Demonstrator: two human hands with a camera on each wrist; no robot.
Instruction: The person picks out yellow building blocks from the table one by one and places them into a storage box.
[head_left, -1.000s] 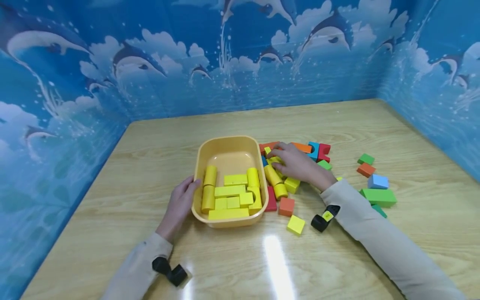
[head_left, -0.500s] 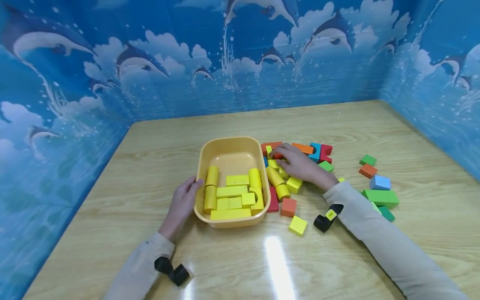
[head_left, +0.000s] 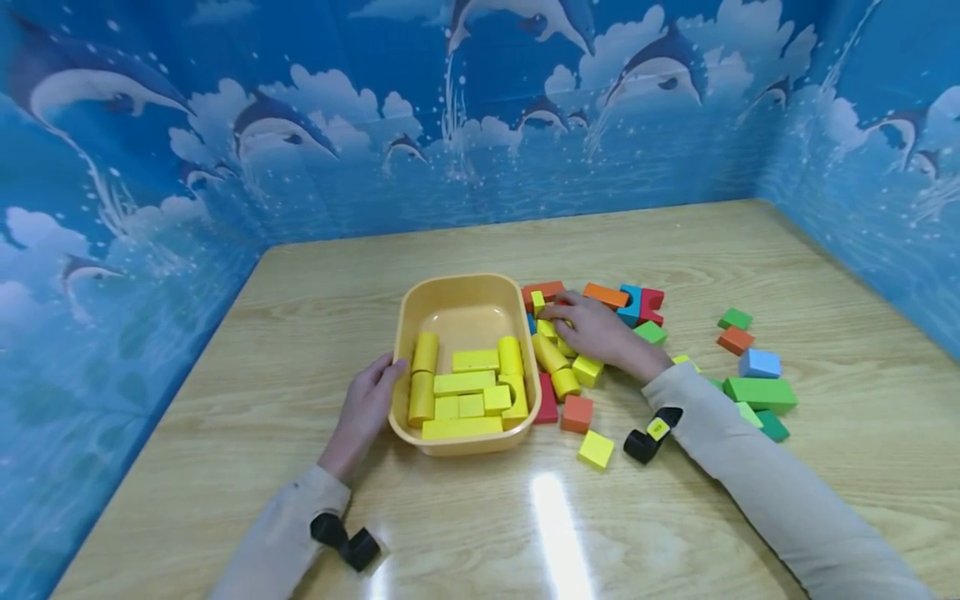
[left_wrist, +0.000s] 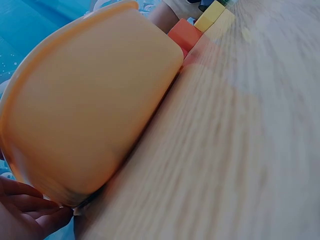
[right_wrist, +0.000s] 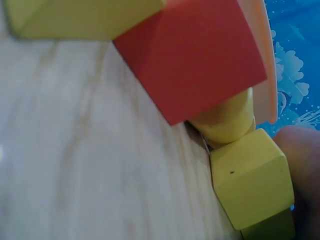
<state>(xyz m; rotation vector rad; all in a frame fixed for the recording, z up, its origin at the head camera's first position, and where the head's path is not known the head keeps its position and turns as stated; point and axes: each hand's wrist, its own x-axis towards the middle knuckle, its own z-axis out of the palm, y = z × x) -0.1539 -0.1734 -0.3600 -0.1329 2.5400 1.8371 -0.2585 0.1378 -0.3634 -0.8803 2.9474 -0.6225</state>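
In the head view my left hand [head_left: 363,408] grips the left side of a yellow-orange plastic tub [head_left: 465,285], thumb over the rim. The left wrist view has its fingers [left_wrist: 25,205] curled at the tub's lower edge. Inside the tub lie several yellow blocks [head_left: 463,383], cylinders [head_left: 422,396] among them. My right hand [head_left: 596,329] is over the pile just right of the tub, bent fingertips among small yellow blocks [head_left: 546,329] and close to an upright yellow block [head_left: 537,302]. I cannot tell whether it pinches one.
By the tub's right wall are yellow cylinders [head_left: 550,353], an orange-red cube [head_left: 577,413] and a loose yellow block [head_left: 596,450]. Orange [head_left: 606,296], blue and red pieces lie behind the right hand. Farther right sit green [head_left: 761,393] and light blue [head_left: 760,364] blocks.
My right hand's fingers have shifted slightly over the pile, and more of the yellow blocks beneath them shows. The left hand keeps its grip on the tub, which stays put.
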